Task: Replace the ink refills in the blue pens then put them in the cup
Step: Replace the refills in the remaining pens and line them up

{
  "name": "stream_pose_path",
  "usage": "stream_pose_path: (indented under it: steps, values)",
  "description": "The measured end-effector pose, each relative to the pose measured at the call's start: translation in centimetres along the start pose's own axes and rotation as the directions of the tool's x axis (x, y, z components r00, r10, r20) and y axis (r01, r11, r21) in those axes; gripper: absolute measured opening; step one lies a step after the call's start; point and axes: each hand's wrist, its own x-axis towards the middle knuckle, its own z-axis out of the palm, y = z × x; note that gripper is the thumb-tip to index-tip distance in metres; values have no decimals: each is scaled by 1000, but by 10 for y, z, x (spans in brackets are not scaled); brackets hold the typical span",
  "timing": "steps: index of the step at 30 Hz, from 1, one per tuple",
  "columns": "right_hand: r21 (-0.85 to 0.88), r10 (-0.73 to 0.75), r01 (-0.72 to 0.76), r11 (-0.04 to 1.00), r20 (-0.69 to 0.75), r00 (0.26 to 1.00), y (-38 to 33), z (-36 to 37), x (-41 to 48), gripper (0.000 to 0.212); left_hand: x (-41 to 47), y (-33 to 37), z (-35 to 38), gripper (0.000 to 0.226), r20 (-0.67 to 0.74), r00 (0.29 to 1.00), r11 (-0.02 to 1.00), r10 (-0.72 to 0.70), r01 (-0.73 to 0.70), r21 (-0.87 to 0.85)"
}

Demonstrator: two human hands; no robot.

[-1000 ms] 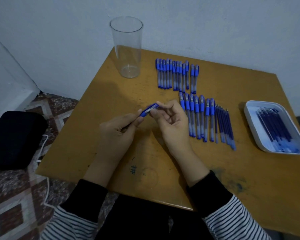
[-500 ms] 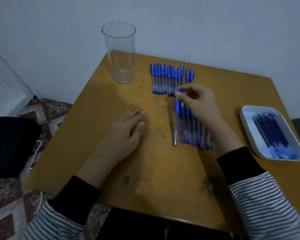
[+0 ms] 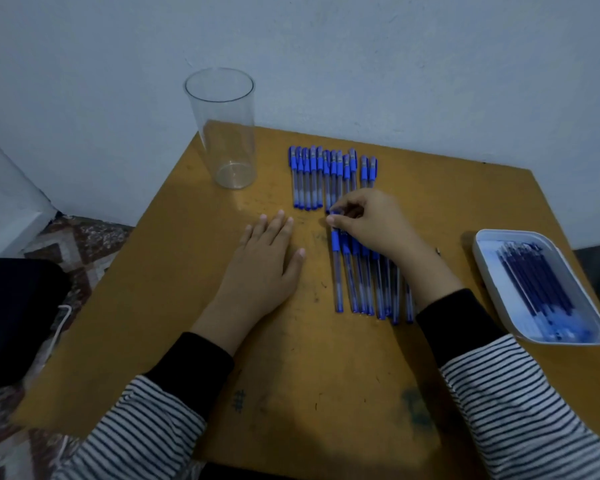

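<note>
Head view, quick notes:
- left hand (image 3: pixel 264 261) flat on table (image 3: pixel 326 375), palm down, fingers straight, holding nothing
- right hand (image 3: pixel 371 223) just right of it, fingers curled, thumb and forefinger pinching blue cap end of leftmost pen (image 3: pixel 337 271) in near row (image 3: pixel 368 282)
- rest of that row runs under right hand and wrist
- far row of pens (image 3: pixel 329 174) just beyond right knuckles
- clear cup (image 3: pixel 226 133) upright, beyond left hand
- white tray (image 3: pixel 478 258) with refills (image 3: pixel 534 282) well right of right hand
</note>
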Motion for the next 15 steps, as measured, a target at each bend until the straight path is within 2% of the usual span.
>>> stream_pose_path:
  steps: [5, 9, 12, 15]
  values:
    - [-160, -55, 57, 986, 14, 998, -1, 3, 4, 27, -1, -2, 2, 62, -14, 1000, 1000, 8, -8, 2]
    - [-218, -73, 80, 973, 38, 997, 0, 4, 5, 30, 0, -3, 3, 62, -25, 1000, 1000, 16, -16, -5]
    - [-189, -109, 109, 976, 13, 994, 1, 3, 2, 29, 2, -4, 3, 62, -31, 999, 1000, 11, -12, -23]
    - [-66, -136, 132, 989, -47, 990, 5, -2, -2, 18, 9, -5, 2, 63, -56, 998, 997, 11, -15, -72]
